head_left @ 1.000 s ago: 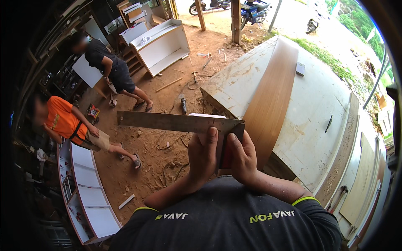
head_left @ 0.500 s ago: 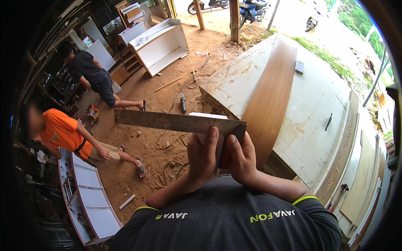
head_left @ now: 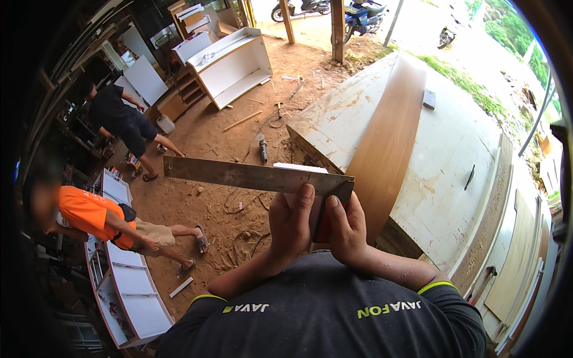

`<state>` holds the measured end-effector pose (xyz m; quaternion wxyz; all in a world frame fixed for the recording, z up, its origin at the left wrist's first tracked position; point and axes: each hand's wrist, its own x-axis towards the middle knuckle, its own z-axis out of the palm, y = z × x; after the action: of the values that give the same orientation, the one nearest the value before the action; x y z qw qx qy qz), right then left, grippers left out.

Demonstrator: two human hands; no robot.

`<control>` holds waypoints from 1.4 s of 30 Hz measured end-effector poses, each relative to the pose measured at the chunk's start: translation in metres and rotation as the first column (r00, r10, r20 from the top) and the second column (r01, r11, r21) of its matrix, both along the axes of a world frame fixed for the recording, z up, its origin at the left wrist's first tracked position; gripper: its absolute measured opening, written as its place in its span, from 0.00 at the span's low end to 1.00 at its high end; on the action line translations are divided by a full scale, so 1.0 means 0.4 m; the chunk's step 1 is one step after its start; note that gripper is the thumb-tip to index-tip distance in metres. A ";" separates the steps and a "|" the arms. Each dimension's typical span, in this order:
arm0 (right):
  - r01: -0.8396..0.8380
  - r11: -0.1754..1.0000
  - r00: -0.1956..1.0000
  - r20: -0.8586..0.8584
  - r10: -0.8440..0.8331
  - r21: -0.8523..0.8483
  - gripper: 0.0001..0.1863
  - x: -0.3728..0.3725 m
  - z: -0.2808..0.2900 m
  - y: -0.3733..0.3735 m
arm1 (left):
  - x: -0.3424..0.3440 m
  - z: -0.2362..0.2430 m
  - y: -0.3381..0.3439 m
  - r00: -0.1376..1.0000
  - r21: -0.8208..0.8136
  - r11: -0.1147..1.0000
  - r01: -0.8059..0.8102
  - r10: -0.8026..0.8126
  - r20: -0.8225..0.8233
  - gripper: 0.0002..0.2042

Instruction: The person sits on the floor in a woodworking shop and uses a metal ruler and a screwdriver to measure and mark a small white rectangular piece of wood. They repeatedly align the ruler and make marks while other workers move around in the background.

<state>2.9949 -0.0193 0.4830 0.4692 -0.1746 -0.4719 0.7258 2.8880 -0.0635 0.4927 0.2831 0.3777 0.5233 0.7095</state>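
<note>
In front of my chest I hold a try square (head_left: 239,175), its long metal blade reaching out to the left. My left hand (head_left: 290,221) is closed, its thumb pressed against the blade near the corner. My right hand (head_left: 346,224) is closed round the square's dark and red stock, thumb up against the corner. A white flat-edged piece (head_left: 298,167) shows behind the blade and down by my left fingers; its lower part is hidden, and I cannot tell its full shape.
Ahead and right stands a large worktable (head_left: 453,155) with a long wood-grain board (head_left: 388,125) on it. A power tool (head_left: 262,149) and cords lie on the dirt floor. Two people are at the left, near white cabinets (head_left: 134,280). A white open cabinet (head_left: 239,68) stands farther back.
My hands and the square are nearly unmoved. The orange-shirted person at the left has shifted and stepped, and the dark-clothed person has turned and changed stance.
</note>
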 end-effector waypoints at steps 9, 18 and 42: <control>0.031 1.000 0.999 0.034 -0.031 0.008 0.12 -0.014 -0.024 0.005 | -0.011 -0.016 0.000 0.996 -0.078 0.995 -0.056 0.051 -0.068 0.15; 0.068 0.998 0.994 0.088 -0.068 0.002 0.12 0.009 -0.026 0.005 | 0.025 -0.043 0.018 1.000 -0.022 0.999 -0.027 0.027 0.006 0.17; -0.095 0.988 0.995 -0.021 0.093 -0.125 0.32 0.209 -0.099 0.128 | 0.165 -0.070 0.098 1.000 0.054 0.998 0.024 -0.025 0.013 0.15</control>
<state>3.0785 0.0319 0.4433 0.4263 -0.1758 -0.4293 0.7766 2.9540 -0.0242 0.4646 0.2851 0.3866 0.4974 0.7224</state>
